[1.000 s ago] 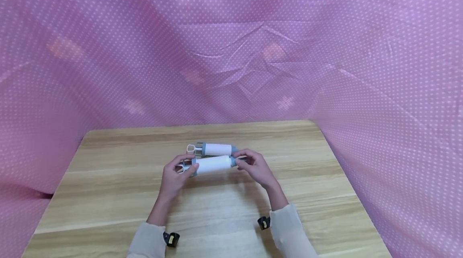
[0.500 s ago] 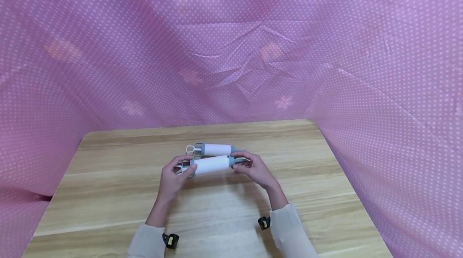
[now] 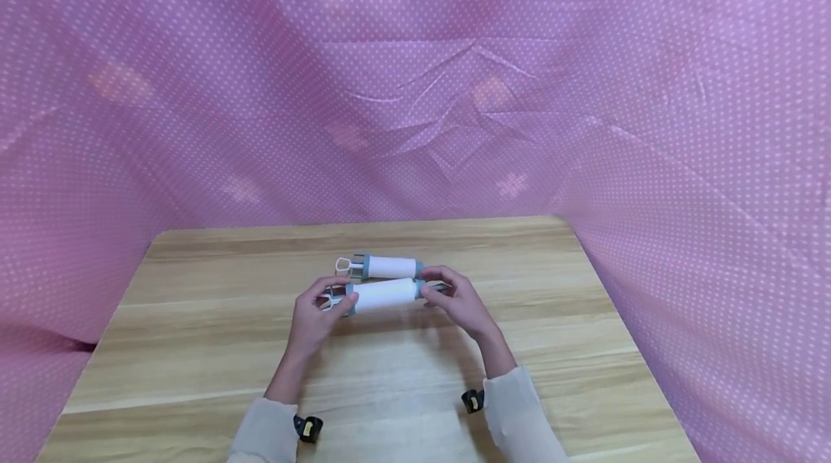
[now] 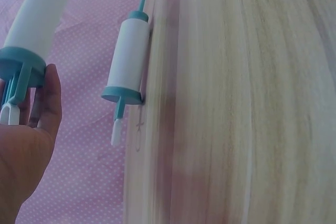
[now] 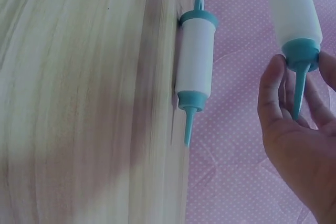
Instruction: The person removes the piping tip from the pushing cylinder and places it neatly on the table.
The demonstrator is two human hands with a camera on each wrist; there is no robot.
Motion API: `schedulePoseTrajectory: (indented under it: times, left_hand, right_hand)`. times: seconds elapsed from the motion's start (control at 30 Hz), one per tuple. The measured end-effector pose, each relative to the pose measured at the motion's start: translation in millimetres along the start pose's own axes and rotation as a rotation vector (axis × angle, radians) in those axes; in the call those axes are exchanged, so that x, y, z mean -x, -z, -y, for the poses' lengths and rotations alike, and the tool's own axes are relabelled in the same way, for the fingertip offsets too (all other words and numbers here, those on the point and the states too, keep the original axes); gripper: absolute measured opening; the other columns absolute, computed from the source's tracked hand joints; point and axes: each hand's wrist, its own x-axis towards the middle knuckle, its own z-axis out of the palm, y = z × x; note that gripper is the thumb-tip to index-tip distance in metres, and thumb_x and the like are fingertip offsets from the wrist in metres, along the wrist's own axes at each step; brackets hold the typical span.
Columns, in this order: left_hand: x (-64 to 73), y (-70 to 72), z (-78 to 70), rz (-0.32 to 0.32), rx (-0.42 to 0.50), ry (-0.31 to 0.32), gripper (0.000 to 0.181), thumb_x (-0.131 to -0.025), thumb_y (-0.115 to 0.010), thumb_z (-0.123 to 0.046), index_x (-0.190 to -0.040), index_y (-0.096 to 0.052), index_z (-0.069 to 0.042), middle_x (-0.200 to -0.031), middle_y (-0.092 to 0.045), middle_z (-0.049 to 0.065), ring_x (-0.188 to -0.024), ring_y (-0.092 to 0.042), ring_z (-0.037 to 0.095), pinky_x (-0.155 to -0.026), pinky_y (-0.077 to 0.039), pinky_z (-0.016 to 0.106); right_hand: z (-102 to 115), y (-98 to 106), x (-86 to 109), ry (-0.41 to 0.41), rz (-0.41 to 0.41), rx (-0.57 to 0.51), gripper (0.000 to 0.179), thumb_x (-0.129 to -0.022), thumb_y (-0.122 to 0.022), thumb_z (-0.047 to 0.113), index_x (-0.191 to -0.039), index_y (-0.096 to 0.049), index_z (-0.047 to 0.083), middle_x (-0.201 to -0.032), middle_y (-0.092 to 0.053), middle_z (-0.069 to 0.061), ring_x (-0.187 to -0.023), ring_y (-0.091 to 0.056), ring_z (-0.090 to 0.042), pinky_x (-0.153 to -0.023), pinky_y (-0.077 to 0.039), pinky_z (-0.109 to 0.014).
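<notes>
Both hands hold a large white plastic syringe (image 3: 384, 294) with teal ends, slightly tilted and raised off the table. My left hand (image 3: 313, 319) grips its teal flange at the plunger end; a white pull handle (image 4: 9, 114) shows by the palm in the left wrist view. With thumb and fingers, my right hand (image 3: 464, 308) holds the teal collar at the other end. The thin teal nozzle (image 5: 300, 90) points in toward the right palm. A second syringe (image 3: 392, 267) of the same kind lies on the table just behind, its ring handle to the left, touched by neither hand.
The wood-grain table (image 3: 195, 347) spreads out under both arms. A pink dotted cloth (image 3: 415, 124) hangs behind it and along both sides. Small black devices (image 3: 308, 429) sit at the wrists beside pale sleeves (image 3: 262, 430).
The held syringe has shifted only slightly. Half a second ago the right thumb sat a little lower on the collar; now it is higher. The syringe on the table stays in place.
</notes>
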Motion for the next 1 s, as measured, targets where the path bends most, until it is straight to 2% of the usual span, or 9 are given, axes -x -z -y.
schedulePoseTrajectory:
  times: [0.23, 0.43, 0.5, 0.67, 0.83, 1.0]
  left_hand:
    - [-0.5, 0.9, 1.3, -0.003, -0.010, 0.005, 0.032, -0.087, -0.078, -0.003, -0.115, -0.068, 0.008, -0.112, -0.068, 0.021, -0.101, -0.059, 0.035, -0.084, -0.049, 0.032]
    - [-1.5, 2.2, 1.2, -0.001, -0.010, 0.021, 0.032, -0.088, -0.078, -0.004, -0.116, -0.068, 0.008, -0.114, -0.067, 0.021, -0.102, -0.060, 0.032, -0.084, -0.049, 0.031]
    - [-1.5, 2.6, 1.3, 0.001, -0.012, 0.023, 0.033, -0.088, -0.078, -0.004, -0.116, -0.068, 0.008, -0.114, -0.068, 0.021, -0.102, -0.060, 0.032, -0.084, -0.049, 0.029]
    - [-1.0, 2.7, 2.9, -0.001, -0.008, 0.017, 0.032, -0.087, -0.078, -0.004, -0.116, -0.068, 0.008, -0.114, -0.068, 0.021, -0.103, -0.061, 0.032, -0.085, -0.048, 0.030]
    - [-1.2, 1.2, 5.3, 0.009, -0.003, 0.021, 0.030, -0.087, -0.078, -0.005, -0.114, -0.069, 0.004, -0.115, -0.068, 0.022, -0.102, -0.060, 0.030, -0.084, -0.048, 0.029]
    - [-1.4, 1.0, 6.3, 0.014, 0.006, 0.015, 0.031, -0.088, -0.077, -0.005, -0.115, -0.068, 0.006, -0.116, -0.066, 0.025, -0.105, -0.059, 0.041, -0.083, -0.047, 0.027]
  right_hand:
    - [-2.4, 0.1, 0.6, -0.061, 0.033, -0.017, 0.034, -0.102, -0.063, 0.013, -0.130, -0.058, -0.006, -0.119, -0.062, -0.022, -0.105, -0.064, -0.047, -0.092, -0.051, -0.063]
    - [-1.2, -0.2, 0.7, -0.039, 0.018, -0.050, 0.036, -0.095, -0.068, 0.000, -0.129, -0.058, -0.008, -0.124, -0.059, -0.021, -0.099, -0.068, -0.033, -0.092, -0.053, -0.059]
    - [-0.7, -0.3, 1.0, -0.037, 0.018, -0.061, 0.037, -0.094, -0.068, -0.002, -0.129, -0.058, -0.008, -0.126, -0.057, -0.021, -0.099, -0.067, -0.033, -0.092, -0.052, -0.059]
    - [-1.9, -0.6, 0.2, -0.010, 0.003, -0.051, 0.032, -0.098, -0.066, 0.005, -0.126, -0.060, -0.008, -0.125, -0.058, -0.021, -0.103, -0.065, -0.043, -0.091, -0.050, -0.065]
    - [-3.8, -1.0, -1.4, 0.014, -0.030, -0.016, 0.026, -0.102, -0.062, 0.010, -0.121, -0.062, -0.008, -0.121, -0.060, -0.022, -0.097, -0.067, -0.031, -0.088, -0.051, -0.065]
    - [-4.7, -1.2, -1.1, 0.002, -0.039, -0.030, 0.031, -0.101, -0.063, 0.010, -0.126, -0.060, -0.008, -0.124, -0.059, -0.022, -0.097, -0.066, -0.026, -0.090, -0.050, -0.066]
